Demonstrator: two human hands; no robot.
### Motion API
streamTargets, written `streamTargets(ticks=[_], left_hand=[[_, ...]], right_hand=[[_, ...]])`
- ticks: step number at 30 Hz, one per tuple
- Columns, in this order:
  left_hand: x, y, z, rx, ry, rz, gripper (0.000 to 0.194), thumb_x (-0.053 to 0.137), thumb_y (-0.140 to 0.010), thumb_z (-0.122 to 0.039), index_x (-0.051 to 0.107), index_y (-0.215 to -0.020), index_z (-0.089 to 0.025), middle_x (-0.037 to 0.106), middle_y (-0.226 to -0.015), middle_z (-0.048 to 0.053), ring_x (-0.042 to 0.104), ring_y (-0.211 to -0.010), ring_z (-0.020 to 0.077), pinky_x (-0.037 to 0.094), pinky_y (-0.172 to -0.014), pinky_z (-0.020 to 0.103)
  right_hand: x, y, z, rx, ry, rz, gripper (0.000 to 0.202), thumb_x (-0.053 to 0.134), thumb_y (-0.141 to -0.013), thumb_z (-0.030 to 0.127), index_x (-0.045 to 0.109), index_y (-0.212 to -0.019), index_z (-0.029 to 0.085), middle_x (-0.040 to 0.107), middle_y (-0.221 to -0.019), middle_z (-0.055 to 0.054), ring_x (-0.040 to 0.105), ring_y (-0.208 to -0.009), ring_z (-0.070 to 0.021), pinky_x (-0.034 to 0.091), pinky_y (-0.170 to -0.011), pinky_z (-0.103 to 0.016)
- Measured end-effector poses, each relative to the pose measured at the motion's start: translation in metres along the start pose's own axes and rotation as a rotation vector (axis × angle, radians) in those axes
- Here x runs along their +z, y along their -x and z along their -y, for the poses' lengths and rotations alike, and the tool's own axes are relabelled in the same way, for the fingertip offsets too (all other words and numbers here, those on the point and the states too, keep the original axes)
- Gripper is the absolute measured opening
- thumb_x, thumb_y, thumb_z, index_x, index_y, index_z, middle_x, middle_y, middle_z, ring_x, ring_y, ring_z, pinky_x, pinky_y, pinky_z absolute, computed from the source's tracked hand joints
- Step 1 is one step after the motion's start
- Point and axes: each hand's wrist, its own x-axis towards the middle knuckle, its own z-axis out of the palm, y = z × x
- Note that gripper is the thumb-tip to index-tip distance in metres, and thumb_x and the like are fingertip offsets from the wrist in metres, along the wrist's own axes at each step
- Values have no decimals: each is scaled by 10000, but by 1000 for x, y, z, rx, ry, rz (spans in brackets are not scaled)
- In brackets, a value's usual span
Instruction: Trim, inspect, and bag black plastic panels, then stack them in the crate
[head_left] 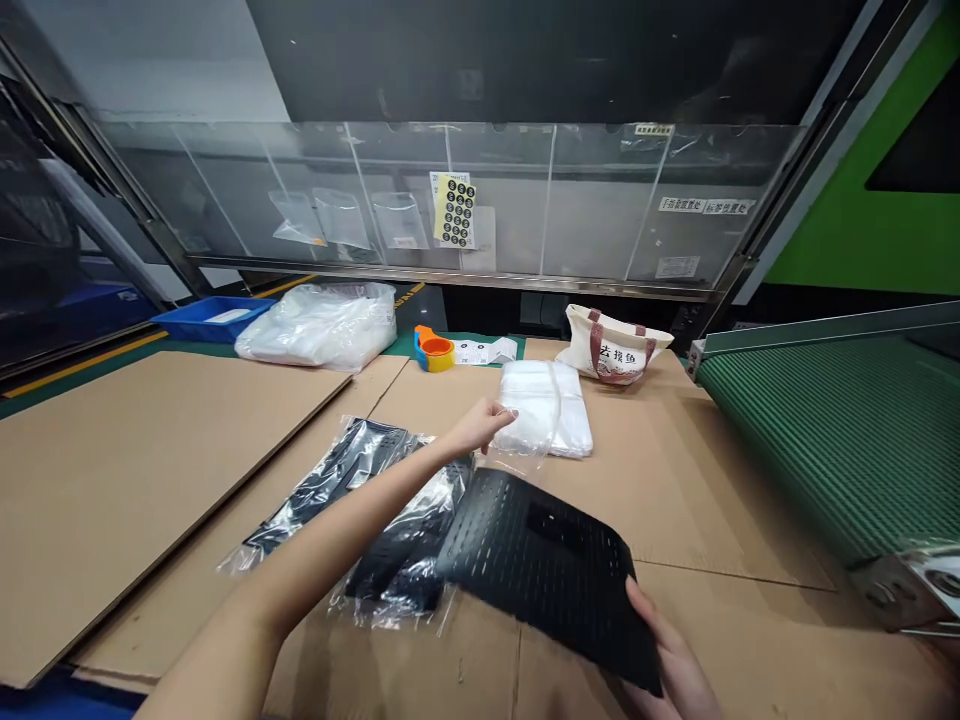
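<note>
My right hand (667,650) grips the right edge of a thin black slotted panel (555,570), held tilted above the cardboard. A darker rectangle shows near the panel's upper middle. My left hand (480,425) reaches forward with its fingers pinched on a clear plastic bag (525,420) at the left side of a stack of clear bags (574,415). Under and beside my left forearm lie black panels in clear bags, one farther left (322,480) and one (409,550) partly behind the held panel.
Cardboard sheets cover the table, a raised one (150,450) at left. Behind stand a blue tray (210,318), a bulky plastic bundle (322,325), an orange-and-blue tape dispenser (433,350) and a cloth bag (615,345). A green conveyor belt (840,420) borders the right.
</note>
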Motion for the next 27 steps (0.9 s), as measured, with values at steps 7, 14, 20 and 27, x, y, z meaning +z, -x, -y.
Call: streamTargets(ticks=[7,14,20,27], left_hand=[[26,20,-17,115,-249,108,270,364,-939,-299,443,-707,-186,505,-534,-36,580,-462,125,473,-511,230],[43,36,-30,182,-702,-132,186,367,-934,-190,542,-933,-127,613,-1010,184,655,-801,264,509,-688,392],[53,51,-36,261,-914,-132,300,330,-962,-226,601,-894,-115,650,-746,158,672,-688,285,465,-537,330],[69,76,-43,444,-1009,-84,300,341,-962,-230,597,-842,-132,639,-589,118,652,-538,242,359,-418,268]], right_hand=[[-39,-22,-42,-175,-170,-116,452,796,-662,487,721,-1006,203,752,-1020,-81,704,-950,-249,550,-881,-443],[-58,-36,-71,-368,1,-84,197,829,-653,344,716,-777,241,768,-816,-6,721,-757,-189,602,-678,-305],[-31,-25,-89,-301,7,-62,214,832,-649,321,700,-788,225,761,-784,-25,723,-814,-222,614,-731,-358],[-23,-29,-97,-290,26,-3,301,868,-587,352,690,-789,217,757,-782,-25,729,-791,-232,626,-689,-359]])
